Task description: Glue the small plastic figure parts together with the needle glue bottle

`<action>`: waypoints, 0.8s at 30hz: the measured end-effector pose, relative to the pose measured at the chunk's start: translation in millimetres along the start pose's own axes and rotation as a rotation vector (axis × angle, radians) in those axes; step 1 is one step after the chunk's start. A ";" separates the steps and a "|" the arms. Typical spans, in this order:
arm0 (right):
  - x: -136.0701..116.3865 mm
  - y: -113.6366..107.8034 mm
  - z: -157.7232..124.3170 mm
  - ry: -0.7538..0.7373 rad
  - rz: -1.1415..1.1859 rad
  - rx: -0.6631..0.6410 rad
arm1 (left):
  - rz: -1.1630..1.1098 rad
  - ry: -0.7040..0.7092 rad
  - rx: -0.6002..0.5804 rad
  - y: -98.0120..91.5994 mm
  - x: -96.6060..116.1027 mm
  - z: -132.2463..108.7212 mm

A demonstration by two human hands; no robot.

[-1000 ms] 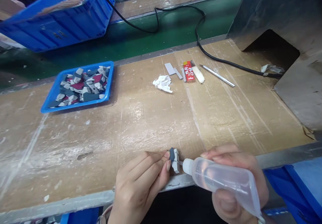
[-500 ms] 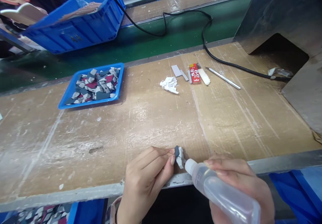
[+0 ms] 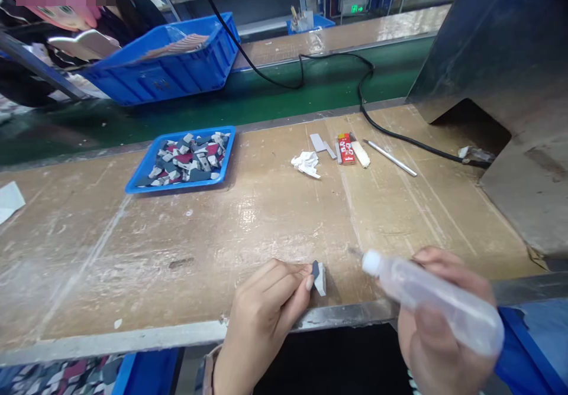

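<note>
My left hand point(image 3: 265, 317) pinches a small grey and white piece point(image 3: 318, 277) between thumb and fingertips, near the front edge of the wooden bench point(image 3: 266, 217). My right hand point(image 3: 444, 330) is wrapped round a clear squeeze bottle point(image 3: 426, 294). Its white nozzle points left and sits a hand's width to the right of the piece, not touching it. A blue tray point(image 3: 133, 185) holding several grey, white and red pieces lies at the back left of the bench.
At the back of the bench lie a crumpled white tissue point(image 3: 306, 163), grey strips point(image 3: 320, 143), a red box point(image 3: 346, 148) and a metal rod point(image 3: 390, 158). A black cable point(image 3: 399, 136) runs to a large metal housing point(image 3: 501, 87) at right. Behind, a green conveyor point(image 3: 266, 96) carries a blue crate point(image 3: 168, 67).
The bottle's nozzle has drawn away to the right from the small piece, which it touched before. My left hand keeps its pinch in place. The camera has tilted upward.
</note>
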State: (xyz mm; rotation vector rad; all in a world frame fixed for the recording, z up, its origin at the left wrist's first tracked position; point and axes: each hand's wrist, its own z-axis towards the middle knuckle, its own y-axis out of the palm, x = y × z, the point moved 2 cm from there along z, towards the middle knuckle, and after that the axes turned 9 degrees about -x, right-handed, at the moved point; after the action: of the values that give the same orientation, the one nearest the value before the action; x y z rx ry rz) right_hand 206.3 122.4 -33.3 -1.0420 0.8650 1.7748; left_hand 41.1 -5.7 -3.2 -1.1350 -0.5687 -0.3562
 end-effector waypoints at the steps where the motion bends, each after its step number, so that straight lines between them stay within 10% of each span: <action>1: 1.6 -0.8 5.5 0.154 0.099 0.010 | 0.013 -0.001 -0.006 -1.0 0.9 -1.6; 6: 5.5 -10.1 29.3 0.492 0.365 -0.051 | 0.240 -0.041 -0.059 -0.3 -0.9 -15.1; 18: 25.9 -22.7 41.4 0.256 -0.455 -0.308 | 0.325 0.052 0.091 5.2 23.6 -38.4; 22: -3.6 -27.0 13.8 -0.096 -0.499 -0.033 | 0.231 0.114 0.157 -2.6 44.7 -47.9; 24: -18.7 -19.1 -6.1 -0.035 -0.323 -0.085 | 0.159 0.140 0.169 -5.6 53.6 -50.2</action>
State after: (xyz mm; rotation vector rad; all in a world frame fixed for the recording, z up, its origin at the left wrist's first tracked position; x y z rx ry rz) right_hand 230.6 118.0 -21.4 -1.1328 0.5665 1.5614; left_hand 93.5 -53.2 17.4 -0.9769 -0.3753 -0.2431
